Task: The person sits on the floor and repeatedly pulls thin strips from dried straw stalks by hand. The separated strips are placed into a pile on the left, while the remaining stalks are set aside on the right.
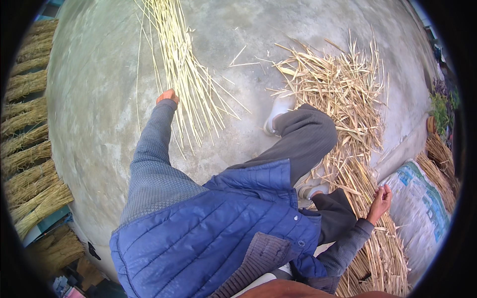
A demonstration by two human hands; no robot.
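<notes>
My left arm reaches forward over the concrete floor. At its end, my left hand [169, 96] is closed at the left edge of a loose bundle of long, pale yellow stalks [184, 69], which fan out toward me. Its fingertips are hidden, so how many stalks it grips does not show. My right hand [381, 202] hangs at my right side, palm partly up, with fingers loosely bent and apart and nothing visible in them. It is over the edge of a long bundle of dry brown stalks [380, 253].
A heap of dry husks and leaves [338, 84] lies ahead right, against my shoe [280, 110]. A white and blue woven plastic sack [417, 208] is at the far right. Bundled stalks [30, 124] line the left side. A few stray stalks [241, 62] lie on the floor [99, 89].
</notes>
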